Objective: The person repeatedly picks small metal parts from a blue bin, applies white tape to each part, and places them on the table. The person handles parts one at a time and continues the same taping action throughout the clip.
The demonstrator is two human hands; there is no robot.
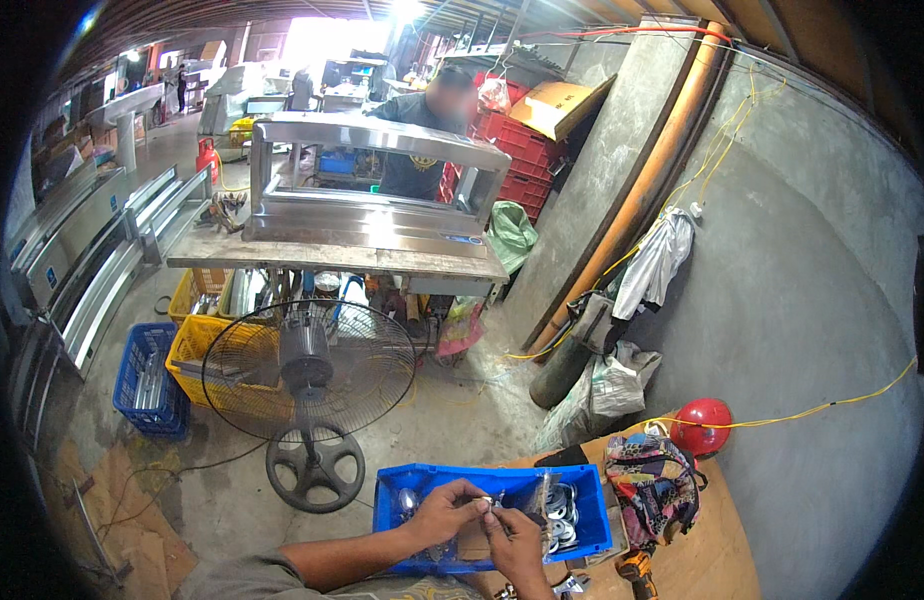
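Note:
My left hand [447, 513] comes in from the lower left, its fingers pinched on a small shiny metal part [493, 503]. Close against it, my right hand [514, 543] grips the same part with thumb and fingertips. The part is too small to name, and the fingers partly cover it. Both hands are above a blue plastic bin [390, 497]. Inside the bin, several silvery ring-shaped metal pieces [560, 520] lie at the right, and more small metal pieces sit at the left, partly hidden by my left forearm.
Right of the bin are a patterned bag [654, 488], a red helmet [702, 427] and an orange-and-black power tool [638, 575]. A black floor fan [307, 370] stands ahead. Beyond it, a person [422, 125] is behind a stainless-steel frame [382, 222] on a workbench [332, 257]. Crates [150, 380] stand left.

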